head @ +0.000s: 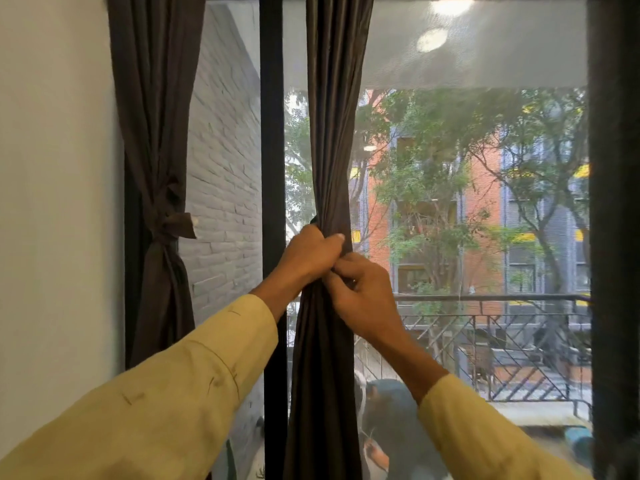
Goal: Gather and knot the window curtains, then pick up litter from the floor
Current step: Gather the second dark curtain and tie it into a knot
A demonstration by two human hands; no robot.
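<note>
A dark brown middle curtain (332,133) hangs gathered into a narrow bunch in front of the window. My left hand (310,252) grips the bunch from the left with its fingers wrapped around the cloth. My right hand (360,289) is just below and to the right, its fingers curled into the same bunch and touching my left hand. A second brown curtain (156,109) at the left edge of the window is tied in a knot (173,221) at mid height. The floor and any litter are out of view.
A black window frame post (272,168) stands just left of the held curtain. A white wall (55,202) fills the left side. A dark frame edge (614,237) runs down the right. Outside are a balcony railing (502,327), trees and buildings.
</note>
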